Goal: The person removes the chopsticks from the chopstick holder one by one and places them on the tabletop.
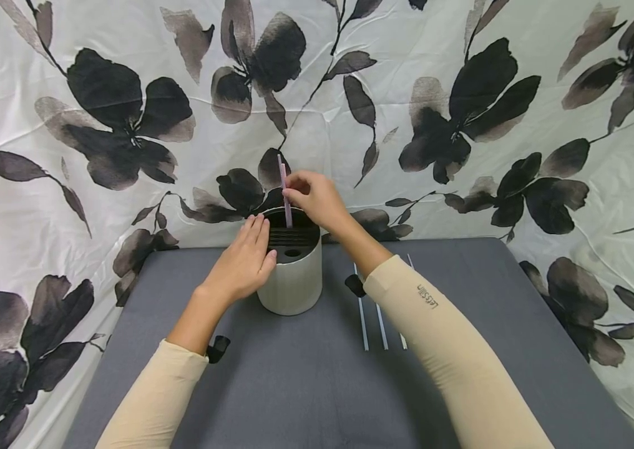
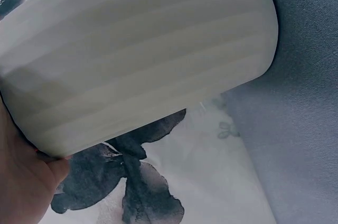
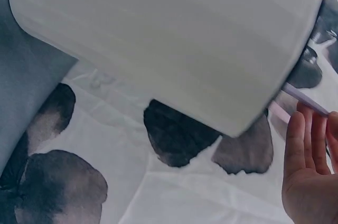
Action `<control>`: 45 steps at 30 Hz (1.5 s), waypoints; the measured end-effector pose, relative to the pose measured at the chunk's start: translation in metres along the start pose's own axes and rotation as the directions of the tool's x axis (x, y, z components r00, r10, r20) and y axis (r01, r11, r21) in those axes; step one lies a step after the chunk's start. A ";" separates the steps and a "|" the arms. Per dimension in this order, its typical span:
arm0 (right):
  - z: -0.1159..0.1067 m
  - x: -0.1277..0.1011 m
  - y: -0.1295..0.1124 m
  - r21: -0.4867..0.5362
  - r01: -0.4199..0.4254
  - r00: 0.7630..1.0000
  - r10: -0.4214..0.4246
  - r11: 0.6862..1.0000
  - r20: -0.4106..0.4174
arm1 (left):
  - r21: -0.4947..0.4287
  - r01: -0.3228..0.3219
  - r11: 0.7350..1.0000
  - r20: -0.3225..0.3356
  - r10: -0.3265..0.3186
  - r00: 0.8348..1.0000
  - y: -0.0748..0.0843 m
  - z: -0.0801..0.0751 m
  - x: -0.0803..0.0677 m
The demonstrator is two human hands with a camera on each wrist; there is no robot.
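A cream round holder (image 1: 290,290) with a black slotted top (image 1: 307,251) stands near the table's back edge. My right hand (image 1: 317,198) pinches a slim lilac straw (image 1: 287,209) above the holder, its lower end inside the opening at the back. Close beside it in the right wrist view is a pinkish straw (image 3: 279,112). Against the holder's left rim rests my left hand (image 1: 242,262), fingers straight and together, thumb toward the front. The left wrist view shows the holder's ribbed side (image 2: 148,60), with part of that hand at its top end.
Three pale straws (image 1: 364,324) lie on the grey table (image 1: 306,386) right of the holder, partly under my right forearm. A white floral cloth (image 1: 362,162) hangs behind the table. Small black pieces (image 1: 355,285) sit at both wrists.
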State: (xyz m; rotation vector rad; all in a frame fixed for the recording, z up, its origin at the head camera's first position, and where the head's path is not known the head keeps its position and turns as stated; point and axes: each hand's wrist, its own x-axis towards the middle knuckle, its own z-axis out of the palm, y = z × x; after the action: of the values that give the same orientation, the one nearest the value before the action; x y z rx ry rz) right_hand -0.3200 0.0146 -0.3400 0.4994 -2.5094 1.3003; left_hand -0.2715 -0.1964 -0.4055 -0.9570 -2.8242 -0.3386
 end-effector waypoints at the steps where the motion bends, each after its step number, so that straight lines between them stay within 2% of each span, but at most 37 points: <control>1: -0.003 0.000 -0.001 0.017 -0.003 1.000 0.003 1.000 -0.008 | 0.001 0.000 1.000 0.001 0.000 1.000 0.000 0.000 0.000; 6: -0.021 0.001 -0.006 0.101 -0.002 0.999 0.008 0.995 -0.053 | -0.008 0.005 1.000 0.018 -0.005 1.000 -0.001 -0.001 0.000; 13: -0.047 -0.007 -0.013 0.211 0.052 0.989 -0.021 0.976 -0.145 | -0.006 0.005 1.000 0.021 -0.005 1.000 0.001 -0.002 -0.004; 23: -0.074 -0.027 -0.019 0.377 0.124 0.967 -0.026 0.918 -0.254 | -0.012 -0.024 1.000 0.030 0.024 0.999 -0.002 -0.002 -0.013; 35: -0.115 -0.064 -0.016 0.406 0.155 0.917 0.022 0.900 -0.398 | -0.033 -0.054 0.998 0.031 0.055 0.998 -0.005 -0.007 -0.023; 45: -0.138 -0.104 0.007 0.413 0.128 0.899 0.070 0.902 -0.431 | -0.037 -0.072 0.997 0.035 0.073 0.997 -0.004 -0.010 -0.032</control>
State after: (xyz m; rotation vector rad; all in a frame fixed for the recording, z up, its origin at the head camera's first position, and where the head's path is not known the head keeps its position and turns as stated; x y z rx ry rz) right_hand -0.2184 0.1505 -0.3086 0.2835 -1.8403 1.7438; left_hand -0.2482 -0.2210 -0.4030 -1.0808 -2.8165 -0.3677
